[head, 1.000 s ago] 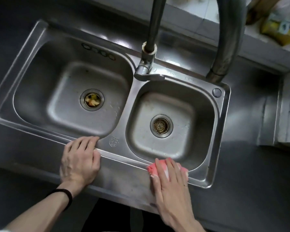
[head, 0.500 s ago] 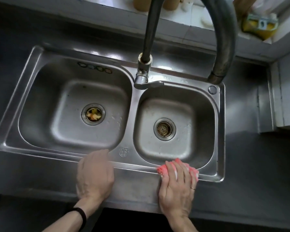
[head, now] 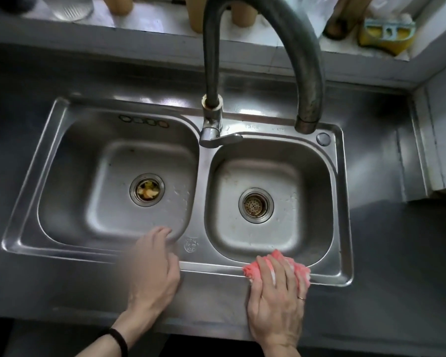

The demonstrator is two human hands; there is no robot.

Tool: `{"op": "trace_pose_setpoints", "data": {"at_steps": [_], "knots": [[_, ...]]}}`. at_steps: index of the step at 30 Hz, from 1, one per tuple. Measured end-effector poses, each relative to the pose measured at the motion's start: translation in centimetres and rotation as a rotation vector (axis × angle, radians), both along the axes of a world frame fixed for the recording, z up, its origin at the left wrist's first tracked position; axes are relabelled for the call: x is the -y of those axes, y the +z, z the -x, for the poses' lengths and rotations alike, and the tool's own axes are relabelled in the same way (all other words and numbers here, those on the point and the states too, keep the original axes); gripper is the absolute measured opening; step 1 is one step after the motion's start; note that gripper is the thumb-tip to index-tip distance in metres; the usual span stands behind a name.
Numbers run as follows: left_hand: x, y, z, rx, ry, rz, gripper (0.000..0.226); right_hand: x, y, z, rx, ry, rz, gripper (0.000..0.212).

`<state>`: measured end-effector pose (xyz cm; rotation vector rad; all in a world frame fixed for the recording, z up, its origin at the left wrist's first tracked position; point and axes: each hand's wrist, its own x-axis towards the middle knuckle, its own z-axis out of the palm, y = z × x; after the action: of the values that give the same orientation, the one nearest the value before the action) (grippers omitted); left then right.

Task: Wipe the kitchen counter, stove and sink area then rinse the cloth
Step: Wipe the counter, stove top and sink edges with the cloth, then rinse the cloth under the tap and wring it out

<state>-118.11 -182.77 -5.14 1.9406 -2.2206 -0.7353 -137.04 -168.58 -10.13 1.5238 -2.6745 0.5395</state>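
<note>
A steel double sink [head: 341, 202] is set into a dark grey counter [head: 397, 266]. My right hand [head: 277, 297] presses a pink cloth [head: 300, 271] flat on the sink's front rim, below the right basin. My left hand [head: 152, 269] rests palm down on the front rim, fingertips at the edge of the left basin, holding nothing. The tall curved faucet [head: 289, 39] arches over the right basin; no water runs. The left drain [head: 146, 189] holds food scraps. The right drain [head: 255, 205] has a strainer.
A ledge behind the sink carries a yellow sponge holder [head: 386, 34], a clear glass [head: 71, 6] and several tan cylinders [head: 242, 14]. A raised grey block [head: 443, 140] borders the counter at the right.
Both hands have slid to the right along the sink's front rim, the right one carrying the cloth. The view has tilted up, showing more of the ledge.
</note>
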Motion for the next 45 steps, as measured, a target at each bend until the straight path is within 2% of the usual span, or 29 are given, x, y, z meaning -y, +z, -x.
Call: {"op": "trace_pose_setpoints", "data": {"at_steps": [4, 7, 10, 13, 15, 17, 23, 45], "knots": [[5.9, 3.0, 6.1, -0.241, -0.107, 0.206, 0.050, 0.0, -0.6, 0.0, -0.016, -0.028, 0.035, 0.029], [10.8, 4.7, 11.1, -0.337, -0.221, 0.353, 0.051, -0.1, -1.1, -0.1, -0.028, -0.038, 0.072, 0.028], [13.8, 4.8, 14.4, -0.360, -0.281, 0.273, 0.050, -0.2, -1.4, 0.0, -0.022, -0.031, 0.071, 0.028], [14.6, 3.6, 15.6, -0.346, -0.242, 0.154, 0.039, -0.5, -1.7, -0.1, 0.002, -0.038, 0.063, 0.031], [14.4, 3.0, 15.6, -0.355, -0.168, 0.192, 0.025, -0.5, -1.6, -0.1, 0.019, -0.036, 0.063, 0.032], [14.5, 2.8, 15.8, -0.341, -0.113, 0.240, 0.020, -0.4, -1.4, 0.0, 0.031, -0.021, 0.048, 0.032], [14.6, 2.7, 15.3, -0.372, -0.159, 0.248, 0.018, -0.5, -0.4, 0.1, 0.035, 0.015, -0.054, 0.039], [14.6, 2.1, 14.8, -0.371, -0.215, 0.273, 0.019, -0.4, -0.1, -0.1, 0.033, -0.012, -0.033, 0.038]]}}
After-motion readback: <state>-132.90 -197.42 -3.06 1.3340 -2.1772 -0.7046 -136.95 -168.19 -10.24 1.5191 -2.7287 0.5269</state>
